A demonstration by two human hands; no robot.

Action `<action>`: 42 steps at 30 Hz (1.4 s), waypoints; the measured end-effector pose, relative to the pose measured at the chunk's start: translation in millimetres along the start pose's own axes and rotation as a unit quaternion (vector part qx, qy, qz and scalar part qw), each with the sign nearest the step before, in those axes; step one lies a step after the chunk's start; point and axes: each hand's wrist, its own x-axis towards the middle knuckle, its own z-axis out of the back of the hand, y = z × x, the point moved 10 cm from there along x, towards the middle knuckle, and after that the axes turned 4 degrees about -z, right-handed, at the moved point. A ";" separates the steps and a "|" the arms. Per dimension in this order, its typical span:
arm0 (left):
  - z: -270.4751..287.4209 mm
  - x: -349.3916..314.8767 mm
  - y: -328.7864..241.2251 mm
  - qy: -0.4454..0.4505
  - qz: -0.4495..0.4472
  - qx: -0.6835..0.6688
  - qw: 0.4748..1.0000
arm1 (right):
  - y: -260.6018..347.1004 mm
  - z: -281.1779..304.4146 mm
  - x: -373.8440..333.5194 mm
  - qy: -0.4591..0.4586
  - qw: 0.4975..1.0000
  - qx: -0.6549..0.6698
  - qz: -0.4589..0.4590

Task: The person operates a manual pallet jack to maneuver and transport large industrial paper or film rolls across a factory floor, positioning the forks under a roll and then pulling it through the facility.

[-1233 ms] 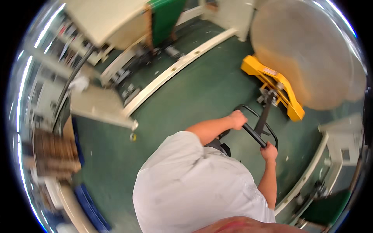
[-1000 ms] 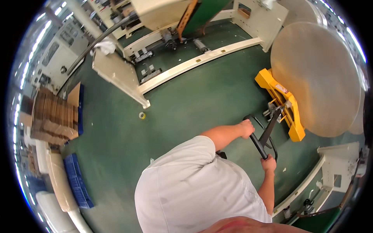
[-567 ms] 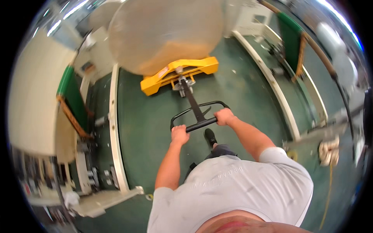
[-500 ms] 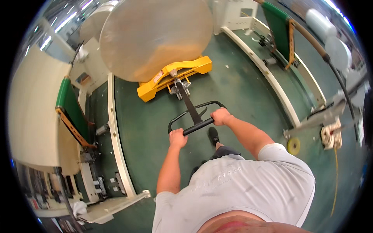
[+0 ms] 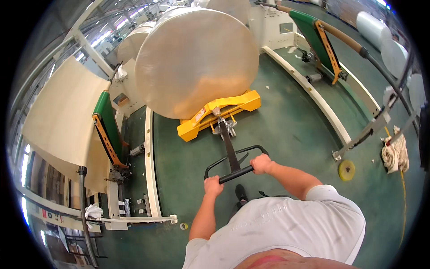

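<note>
Both arms are stretched forward, the left hand (image 5: 213, 184) and right hand (image 5: 261, 164) each closed in a firm grip.

We stand at the near end of the pallet jack (image 5: 215, 117), and its handle bar (image 5: 235, 172) lies crosswise just ahead of our chest. Our left hand (image 5: 213, 185) sits on the bar's left part, our right hand (image 5: 260, 164) on its right part, the shaft between them running forward to the jack body. On the jack, straight ahead, rides the big paper roll (image 5: 192, 60). More rolls (image 5: 134, 40) stand behind it. To our left a floor rail (image 5: 150, 166) runs forward, a machine frame (image 5: 107, 134) beyond it. To our right another rail (image 5: 309, 92) angles away, with a tape roll (image 5: 346, 170) and a rag (image 5: 394, 152) lying on the floor.
</note>
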 end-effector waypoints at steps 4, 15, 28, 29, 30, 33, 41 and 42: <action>-28.9 -104.6 -25.0 -0.019 0.012 -0.010 1.000 | 39.4 -18.8 -94.9 -0.012 1.000 -0.017 0.007; -28.0 -394.7 -89.9 -0.017 -0.078 -0.066 0.995 | 177.6 -48.5 -371.6 -0.039 0.999 0.012 -0.024; -124.7 -675.0 -214.6 -0.040 -0.077 -0.063 0.994 | 246.2 -208.8 -655.7 -0.008 1.000 0.013 -0.015; -127.3 -697.2 -225.3 -0.059 -0.070 -0.059 0.994 | 250.4 -210.3 -674.3 0.002 1.000 0.010 -0.003; -127.4 -717.9 -232.6 -0.071 -0.059 -0.043 0.995 | 256.6 -207.4 -691.0 0.007 1.000 0.013 0.006; -134.7 -793.9 -255.9 -0.136 -0.020 -0.014 0.990 | 279.7 -219.4 -756.8 0.029 0.998 0.024 0.043; -218.3 -1029.5 -435.4 -0.234 0.208 -0.063 0.948 | 274.7 -325.5 -1014.5 0.081 0.984 0.021 0.157; -236.3 -1070.4 -459.6 -0.221 0.221 -0.077 0.947 | 276.4 -348.8 -1052.9 0.094 0.982 0.018 0.165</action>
